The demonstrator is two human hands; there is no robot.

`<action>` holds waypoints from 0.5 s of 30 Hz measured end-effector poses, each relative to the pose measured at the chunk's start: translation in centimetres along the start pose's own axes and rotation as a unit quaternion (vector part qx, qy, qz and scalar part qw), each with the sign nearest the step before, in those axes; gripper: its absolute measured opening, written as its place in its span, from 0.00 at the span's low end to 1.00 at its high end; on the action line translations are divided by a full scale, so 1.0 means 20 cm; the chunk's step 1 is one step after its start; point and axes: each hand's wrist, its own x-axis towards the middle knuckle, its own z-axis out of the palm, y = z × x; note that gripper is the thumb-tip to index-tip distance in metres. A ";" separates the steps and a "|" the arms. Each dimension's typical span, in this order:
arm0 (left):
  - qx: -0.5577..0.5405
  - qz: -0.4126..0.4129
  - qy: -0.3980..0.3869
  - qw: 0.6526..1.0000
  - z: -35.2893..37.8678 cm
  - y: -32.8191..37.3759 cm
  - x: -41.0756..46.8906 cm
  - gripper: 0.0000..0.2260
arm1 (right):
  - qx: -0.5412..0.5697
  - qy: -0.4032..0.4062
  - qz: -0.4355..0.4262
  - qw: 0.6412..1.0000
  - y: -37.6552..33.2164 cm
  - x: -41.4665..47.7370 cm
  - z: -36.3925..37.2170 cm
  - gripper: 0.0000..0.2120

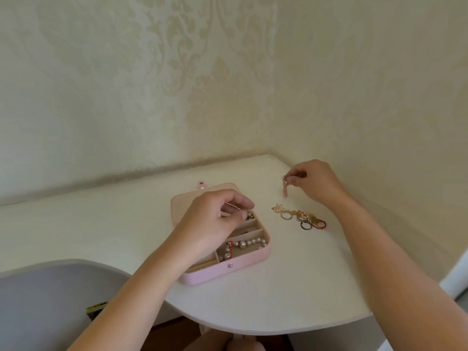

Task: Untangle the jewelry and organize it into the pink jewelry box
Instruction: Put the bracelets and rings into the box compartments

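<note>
The pink jewelry box [243,263] lies open on the white table, lid folded back toward the wall. A pearl strand with a red cord [249,243] fills its front compartment. My left hand [215,221] hovers over the box's rear compartments, fingers curled, thumb and fingertip pinching something small that I cannot make out. My right hand [312,182] is raised near the corner and pinches a small pinkish dangling piece [285,186]. A tangled pile of gold chains, rings and a red loop [301,217] lies on the table right of the box.
The white table [126,224] fits into a wallpapered corner and has a curved front edge. A grey chair back [50,300] stands at the lower left. A small yellow-green item [97,306] shows below the table edge.
</note>
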 end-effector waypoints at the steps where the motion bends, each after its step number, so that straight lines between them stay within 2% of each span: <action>1: 0.000 -0.001 0.001 1.000 0.00 0.01 0.02 0.08 | 0.066 0.014 -0.007 0.998 -0.02 0.00 -0.01 0.05; 4: 0.007 -0.013 0.018 1.000 0.03 0.02 0.08 0.08 | 0.292 -0.006 -0.029 0.956 -0.10 -0.03 -0.05 0.05; 7: -0.057 -0.036 -0.005 0.998 0.08 0.00 0.15 0.22 | 0.423 -0.082 -0.062 0.900 -0.16 -0.09 -0.07 0.02; 9: -0.097 -0.055 -0.016 0.994 0.11 -0.01 0.17 0.24 | 0.445 -0.134 -0.081 0.882 -0.20 -0.12 -0.05 0.04; 12: -0.190 -0.071 -0.017 0.979 0.13 -0.04 0.16 0.05 | 0.415 -0.183 -0.099 0.886 -0.24 -0.15 -0.01 0.03; 15: -0.246 -0.108 -0.013 0.963 0.10 -0.08 0.13 0.02 | 0.367 -0.189 -0.101 0.905 -0.25 -0.15 -0.01 0.03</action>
